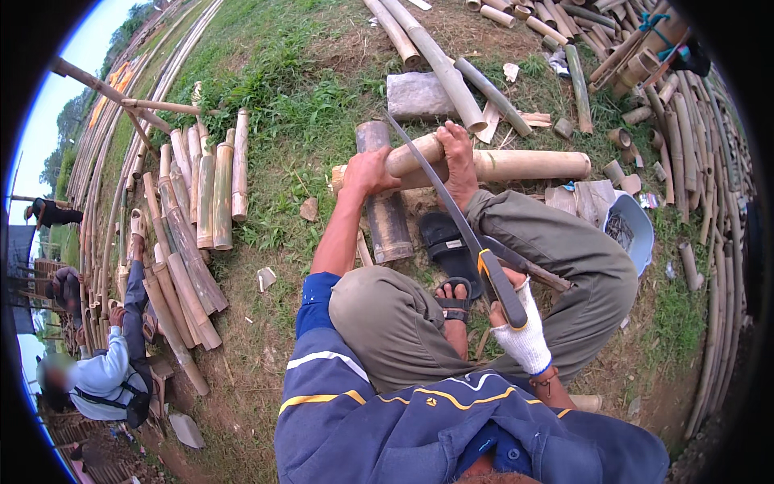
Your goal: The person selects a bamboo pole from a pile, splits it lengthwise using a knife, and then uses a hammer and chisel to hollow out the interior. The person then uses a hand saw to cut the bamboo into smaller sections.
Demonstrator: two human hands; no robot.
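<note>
My left hand [369,171] is closed around the left end of a short pale bamboo piece [413,157]. That piece lies against a longer bamboo pole [532,165], and both rest across a thick, dark bamboo log [387,224]. My bare foot [457,161] presses on the bamboo to the right of that hand. In a white knitted glove, my right hand [522,332] grips the black and yellow handle of a hand saw [459,222]. Its long blade slants up across the bamboo between my left hand and the foot; whether the teeth are cutting in, I cannot tell.
An empty black sandal [448,250] lies beside my other, sandalled foot. A curved dark tool [524,262] sits by my right leg. Near my knee stands a pale blue container [641,234]. Cut bamboo [214,194] lies left; a stone block [419,95] sits ahead. Another person [113,379] sits far left.
</note>
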